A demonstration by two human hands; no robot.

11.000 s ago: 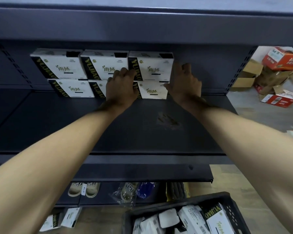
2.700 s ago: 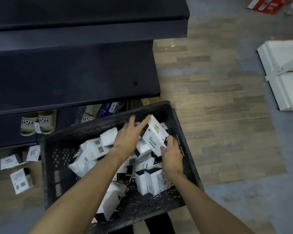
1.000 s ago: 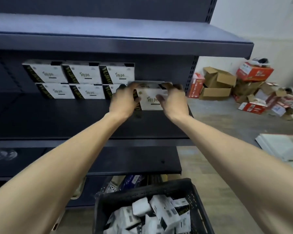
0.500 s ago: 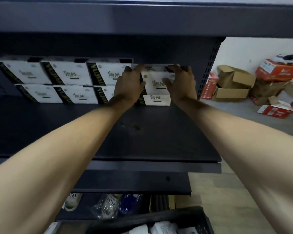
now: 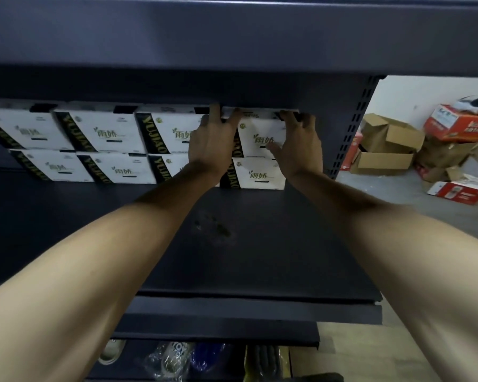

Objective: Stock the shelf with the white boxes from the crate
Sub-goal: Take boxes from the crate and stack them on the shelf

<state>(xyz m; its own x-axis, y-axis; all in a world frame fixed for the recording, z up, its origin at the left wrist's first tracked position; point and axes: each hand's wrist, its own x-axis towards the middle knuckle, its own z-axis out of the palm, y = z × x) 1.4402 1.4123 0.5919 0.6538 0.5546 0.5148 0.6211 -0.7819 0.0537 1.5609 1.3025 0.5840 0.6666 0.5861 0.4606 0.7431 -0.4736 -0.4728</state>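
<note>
- The dark board above (image 5: 232, 37) hangs low and hides part of the box tops.
- Brown cardboard boxes (image 5: 384, 158) and red boxes (image 5: 458, 125) lie on the floor to the right.
- Slippers (image 5: 113, 351) sit on a lower shelf.
- I count eight white boxes (image 5: 102, 130) at the back of the shelf (image 5: 260, 244), four on top and four below.
- Both my arms reach straight out.
- My left hand (image 5: 213, 144) grips the left side of the top right box (image 5: 262, 133), with my fingers hooked over its top.
- That hand hides part of the boxes next to it.
- My right hand (image 5: 298, 144) grips the right side, with my thumb flat on the front.
- This box is right on top of the bottom right box (image 5: 260, 173), near the post with holes (image 5: 351, 128).
</note>
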